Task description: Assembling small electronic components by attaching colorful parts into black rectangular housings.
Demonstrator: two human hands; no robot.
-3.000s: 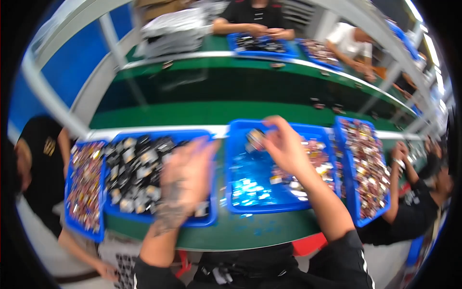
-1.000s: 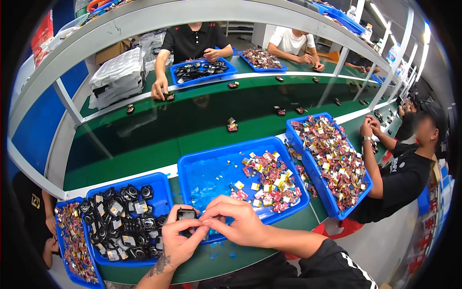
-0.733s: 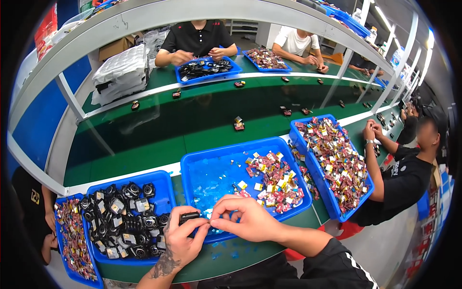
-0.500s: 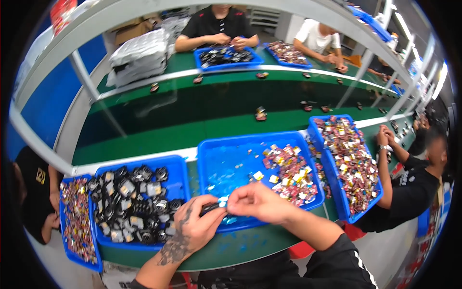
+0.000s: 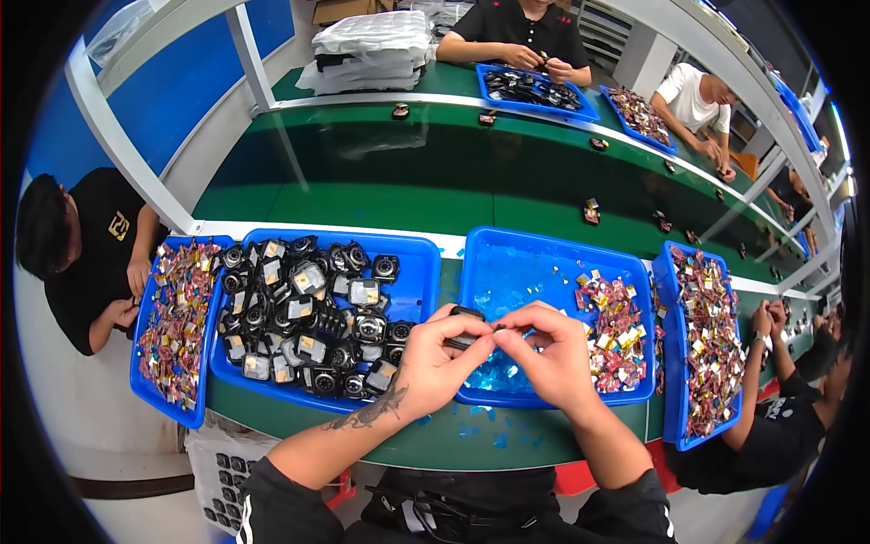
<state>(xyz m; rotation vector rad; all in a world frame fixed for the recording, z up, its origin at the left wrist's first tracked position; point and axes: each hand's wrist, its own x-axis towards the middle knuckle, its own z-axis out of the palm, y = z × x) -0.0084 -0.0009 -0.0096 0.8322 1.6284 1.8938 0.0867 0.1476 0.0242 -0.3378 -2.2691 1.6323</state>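
My left hand (image 5: 433, 364) is closed around a black watch case (image 5: 466, 328), over the near left edge of the middle blue tray (image 5: 512, 263). My right hand (image 5: 553, 355) pinches at the case's right edge, thumb and forefinger pressed together. Whatever those fingertips hold is too small to make out. Scraps of blue film and a heap of small reddish circuit boards (image 5: 616, 340) lie in that tray. To the left, a blue tray (image 5: 415, 288) carries many black watch cases (image 5: 313, 317), several with pale squares on them.
More small boards fill a blue tray (image 5: 136, 367) at far left and another blue tray (image 5: 672, 399) at right. Beyond runs a green conveyor belt (image 5: 362, 204) carrying scattered parts, under a white frame (image 5: 163, 195). Co-workers sit left, right and across.
The view has turned, so the trays sit farther right in it. Both hands stay together at the watch case; the bright blue-white spot at the fingertips no longer shows.
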